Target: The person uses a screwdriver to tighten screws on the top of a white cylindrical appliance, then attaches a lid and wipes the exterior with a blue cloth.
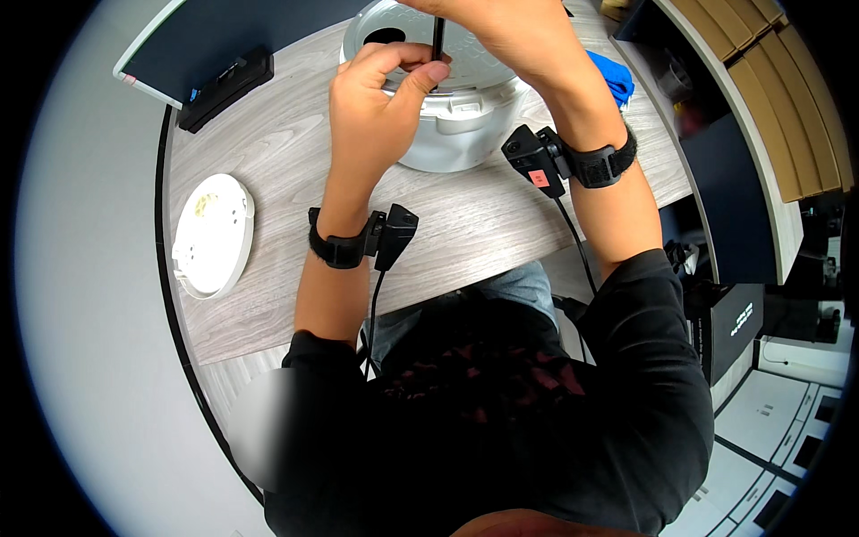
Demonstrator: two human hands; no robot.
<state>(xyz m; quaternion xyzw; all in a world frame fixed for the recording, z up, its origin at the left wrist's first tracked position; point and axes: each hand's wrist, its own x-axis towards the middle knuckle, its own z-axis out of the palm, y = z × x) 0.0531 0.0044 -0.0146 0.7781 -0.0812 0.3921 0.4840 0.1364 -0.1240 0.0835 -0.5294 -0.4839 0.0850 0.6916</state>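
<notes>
Pinching a dark rod (pixel 438 38) in our left hand (pixel 374 100), thumb to finger, over the white appliance (pixel 461 143) on the desk (pixel 465 237), right hand (pixel 474 12) cropped, hold untellable, we could scratch the lid (pixel 483 64) if the rod tilts.

The white rounded plastic appliance (pixel 452 150) looks smooth and glossy, as does the round white plastic cover (pixel 216 240); the pale grey wood-grain tabletop (pixel 474 231) is matt, the bunched blue cloth (pixel 615 80) soft
</notes>
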